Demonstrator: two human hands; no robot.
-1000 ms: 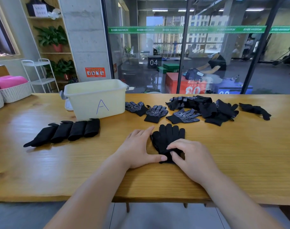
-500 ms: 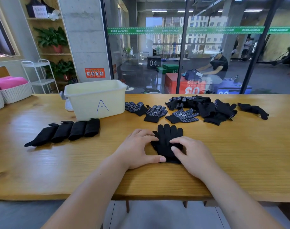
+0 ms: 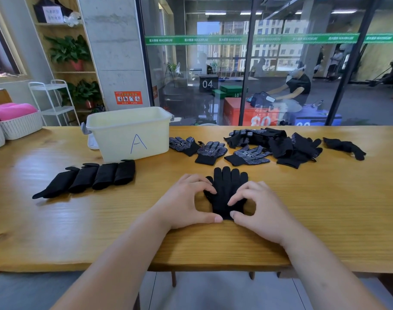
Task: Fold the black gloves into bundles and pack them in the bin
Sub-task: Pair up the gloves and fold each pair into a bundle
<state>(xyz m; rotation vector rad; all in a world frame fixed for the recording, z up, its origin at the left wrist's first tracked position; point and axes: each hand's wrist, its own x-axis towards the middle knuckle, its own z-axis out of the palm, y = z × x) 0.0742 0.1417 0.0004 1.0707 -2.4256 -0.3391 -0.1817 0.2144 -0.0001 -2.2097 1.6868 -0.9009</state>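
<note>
Setting: glass-fronted room, long wooden worktop (image 3: pixel 325 209).

- Bin (image 3: pixel 128 135): cream, marked "A", at the far left of the worktop. Contents not visible from here.
- Folded bundles (image 3: pixel 94 179): four in a row, just in front of the bin.
- Loose gloves (image 3: pixel 269 146): a heap at the far right, unfolded.
- Black glove (image 3: pixel 226 186): flat at the near centre, cuff toward the person. Whether it is one glove or a stacked pair cannot be told.
- Left hand (image 3: pixel 186 204): fingers curled, tips on the glove's left edge, thumb at the cuff.
- Right hand (image 3: pixel 262 211): fingers curled, pinching the cuff's right side.

Handling note: the fold likely starts at the cuff. Keep both edges level, roll tightly and evenly, and press out slack so the bundle matches the row.
</note>
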